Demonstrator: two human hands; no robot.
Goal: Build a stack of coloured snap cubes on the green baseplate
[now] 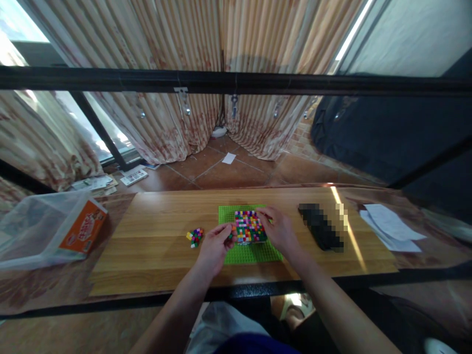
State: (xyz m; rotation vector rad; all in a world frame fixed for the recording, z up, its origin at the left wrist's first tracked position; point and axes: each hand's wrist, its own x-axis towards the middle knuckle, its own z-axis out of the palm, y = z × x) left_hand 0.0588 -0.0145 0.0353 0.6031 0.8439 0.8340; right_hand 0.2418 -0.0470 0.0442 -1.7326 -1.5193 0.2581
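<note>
A block of many small coloured building bricks [249,227] stands on a green studded baseplate [250,255] in the middle of the table. My left hand [217,243] is closed at the block's left side, with a few small bricks, orange and green among them, at its fingertips. At the block's upper right corner, my right hand [277,228] has its fingers pinched together, touching the top edge. Whatever sits between those fingertips is hidden. A small pile of loose coloured bricks [195,237] lies on the wood to the left of my left hand.
The wooden table board [155,231] carries a dark, blurred-out object [321,227] on the right. White papers [393,228] lie farther right. A clear plastic bin [44,226] with an orange label stands at the left. A black bar [236,82] crosses above the table.
</note>
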